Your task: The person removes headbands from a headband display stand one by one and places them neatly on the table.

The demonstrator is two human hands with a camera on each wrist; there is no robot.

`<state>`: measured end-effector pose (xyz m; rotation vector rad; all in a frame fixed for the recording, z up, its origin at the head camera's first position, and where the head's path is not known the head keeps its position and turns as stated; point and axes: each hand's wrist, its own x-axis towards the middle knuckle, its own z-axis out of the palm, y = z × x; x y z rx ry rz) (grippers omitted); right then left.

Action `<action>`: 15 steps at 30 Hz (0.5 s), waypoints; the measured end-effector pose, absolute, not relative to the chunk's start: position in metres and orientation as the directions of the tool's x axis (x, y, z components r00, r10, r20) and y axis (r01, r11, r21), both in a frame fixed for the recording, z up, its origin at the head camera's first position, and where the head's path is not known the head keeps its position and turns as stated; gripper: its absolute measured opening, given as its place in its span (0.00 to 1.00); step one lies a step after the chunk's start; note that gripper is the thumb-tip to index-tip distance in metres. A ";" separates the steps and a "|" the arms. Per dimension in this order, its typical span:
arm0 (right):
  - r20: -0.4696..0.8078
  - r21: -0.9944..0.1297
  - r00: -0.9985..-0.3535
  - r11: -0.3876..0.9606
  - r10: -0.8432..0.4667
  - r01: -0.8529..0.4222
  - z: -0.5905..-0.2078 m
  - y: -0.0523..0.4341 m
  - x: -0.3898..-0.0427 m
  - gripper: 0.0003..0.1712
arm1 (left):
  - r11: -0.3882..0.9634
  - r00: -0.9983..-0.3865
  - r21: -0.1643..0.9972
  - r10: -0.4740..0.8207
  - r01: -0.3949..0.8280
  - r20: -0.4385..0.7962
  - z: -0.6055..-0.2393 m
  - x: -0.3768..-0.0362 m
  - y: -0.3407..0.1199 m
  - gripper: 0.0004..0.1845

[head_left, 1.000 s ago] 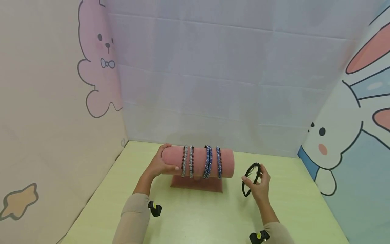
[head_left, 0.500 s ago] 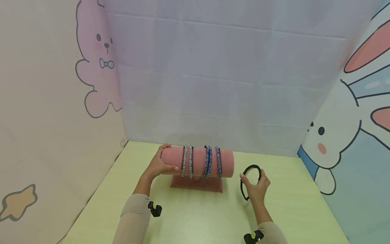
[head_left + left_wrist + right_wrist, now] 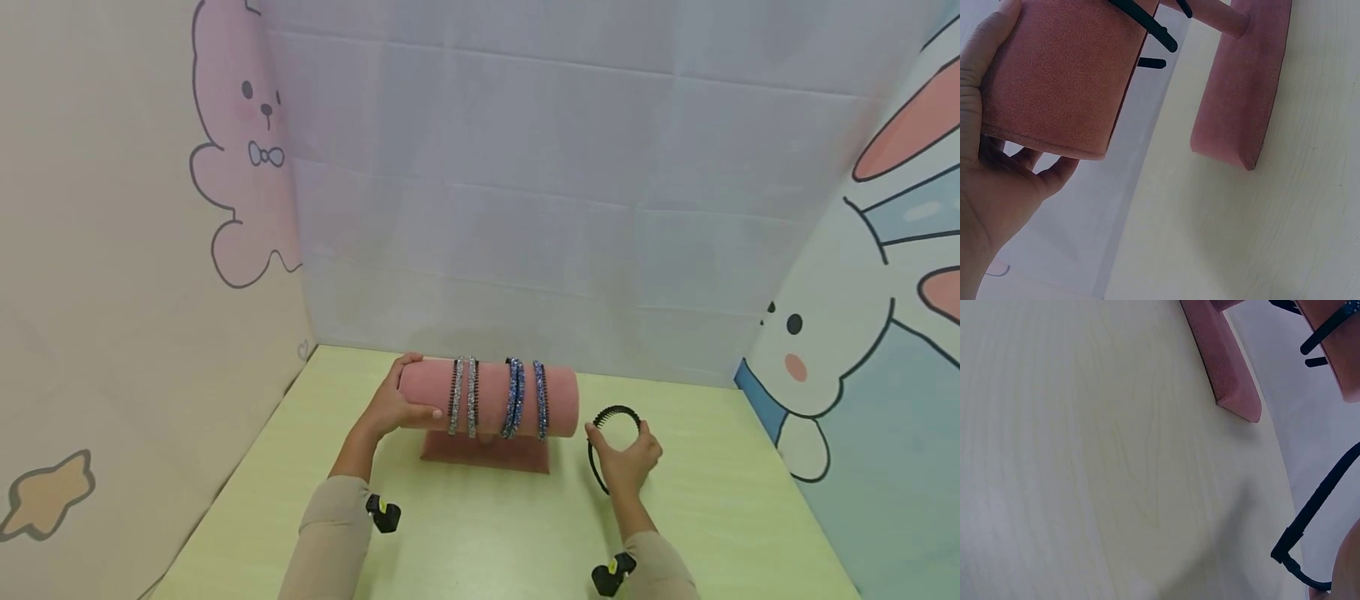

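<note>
A pink velvet roll stand [image 3: 495,396] sits on a yellow-green table [image 3: 487,533], with two silver headbands [image 3: 462,398] and blue glitter headbands [image 3: 525,400] round it. My left hand [image 3: 393,406] grips the roll's left end [image 3: 1060,81], fingers behind and thumb in front. My right hand [image 3: 626,462] holds a black toothed headband [image 3: 611,429] just right of the roll's right end, a little above the table. The right wrist view shows one black tip of that headband [image 3: 1310,512] and the stand's base [image 3: 1222,359].
Cartoon-printed panels wall the table on the left [image 3: 112,292], back [image 3: 525,208] and right [image 3: 885,333]. The stand's flat pink base [image 3: 483,454] lies under the roll. Small black wrist cameras [image 3: 382,512] sit on both sleeves.
My right hand has carried the black headband left and slightly down, closer to the roll's right end. The left hand has stayed on the roll.
</note>
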<state>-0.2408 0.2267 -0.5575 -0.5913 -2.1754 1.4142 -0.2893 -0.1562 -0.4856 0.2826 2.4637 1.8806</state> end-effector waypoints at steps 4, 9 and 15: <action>0.146 -0.905 -0.784 0.402 0.603 0.141 -0.560 0.226 -0.248 0.64 | 0.257 -0.984 0.958 0.154 0.127 0.089 -0.485 -0.290 -0.156 0.59; 0.123 -0.897 -0.777 0.404 0.618 0.179 -0.563 0.226 -0.255 0.67 | 0.266 -0.985 0.956 0.147 0.125 0.088 -0.485 -0.290 -0.157 0.58; 0.096 -0.855 -0.770 0.449 0.630 0.261 -0.568 0.231 -0.263 0.69 | 0.257 -0.986 0.959 0.147 0.120 0.084 -0.485 -0.290 -0.156 0.56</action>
